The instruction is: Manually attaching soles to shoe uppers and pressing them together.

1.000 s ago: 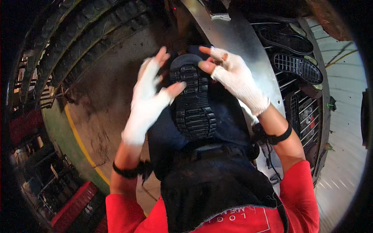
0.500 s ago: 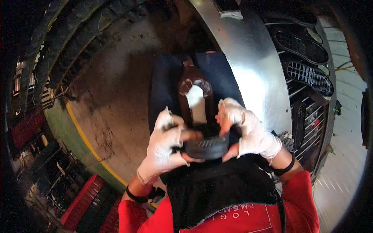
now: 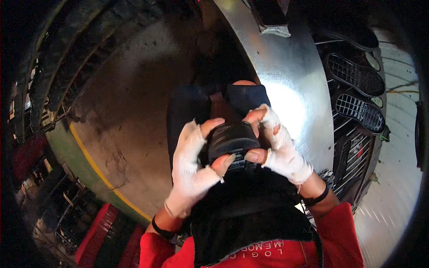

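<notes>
Between my hands, over my lap, is a shoe with a thick black rubber sole (image 3: 233,137) ribbed along its edge. Its near end is tipped toward me, and a gridded tread shows beneath. A dark brown part (image 3: 220,106) reaches away behind it, mostly in shadow. My left hand (image 3: 190,158), in a white glove with bare fingertips, grips the left side, thumb low and a finger on top. My right hand (image 3: 280,149), gloved the same way, closes on the right side with its thumb at the lower edge. Both thumb tips press near the tread.
A shiny metal bench (image 3: 308,85) curves along my right. Beyond it, black shoe soles (image 3: 359,114) lie on a barred rack. A dark block-like object (image 3: 270,15) stands on the bench's far end. Dark racks (image 3: 53,58) line the left, with red slabs (image 3: 96,232) at lower left.
The shoe has tipped up, so its pale inside no longer shows and the tread does. My hands have shifted slightly up with it, thumbs now under the near end.
</notes>
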`<state>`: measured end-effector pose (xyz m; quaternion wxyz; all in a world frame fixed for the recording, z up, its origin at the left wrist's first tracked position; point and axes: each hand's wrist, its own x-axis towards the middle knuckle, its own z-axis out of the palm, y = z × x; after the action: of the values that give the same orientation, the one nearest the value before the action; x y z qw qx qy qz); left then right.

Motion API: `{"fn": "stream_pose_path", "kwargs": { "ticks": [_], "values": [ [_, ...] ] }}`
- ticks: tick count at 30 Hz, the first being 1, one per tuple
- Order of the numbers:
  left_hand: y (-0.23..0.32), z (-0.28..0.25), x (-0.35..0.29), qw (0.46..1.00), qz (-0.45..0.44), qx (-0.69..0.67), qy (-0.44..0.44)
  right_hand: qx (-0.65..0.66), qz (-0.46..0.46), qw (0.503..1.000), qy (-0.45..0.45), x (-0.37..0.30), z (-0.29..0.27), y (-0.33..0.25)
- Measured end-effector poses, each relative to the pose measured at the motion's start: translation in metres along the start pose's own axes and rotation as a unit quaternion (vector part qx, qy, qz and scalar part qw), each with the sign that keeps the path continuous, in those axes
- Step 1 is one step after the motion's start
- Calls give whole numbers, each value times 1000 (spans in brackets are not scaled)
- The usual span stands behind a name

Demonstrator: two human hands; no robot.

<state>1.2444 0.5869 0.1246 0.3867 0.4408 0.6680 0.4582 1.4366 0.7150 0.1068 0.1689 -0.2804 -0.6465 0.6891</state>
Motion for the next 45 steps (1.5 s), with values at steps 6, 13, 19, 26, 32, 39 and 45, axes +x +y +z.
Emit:
{"fn": "stream_pose_path", "kwargs": {
  "ticks": [6, 13, 19, 26, 32, 39, 45],
  "values": [
    [1, 7, 8, 976, -32, -215, 15, 149, 89, 981, -86, 22, -2, -14],
    [19, 4, -63, 939, 12, -316, -137, -157, -99, 977, -108, -54, 15, -75],
    [139, 19, -44, 861, 387, 197, -265, 116, 182, 973, 75, -124, -52, -74],
    [151, 66, -27, 825, 431, 242, -273, -77, -17, 943, 323, -230, -134, -72],
    [20, 4, -56, 984, 125, 87, -91, -409, 163, 672, 596, -390, -262, -76],
    [-29, 0, -100, 998, -28, -25, 46, -432, 549, 508, 504, -561, -324, 54],
    [-13, 10, -70, 997, -1, -79, -18, -595, 242, 681, 352, -417, -252, 43]
  ]
}}
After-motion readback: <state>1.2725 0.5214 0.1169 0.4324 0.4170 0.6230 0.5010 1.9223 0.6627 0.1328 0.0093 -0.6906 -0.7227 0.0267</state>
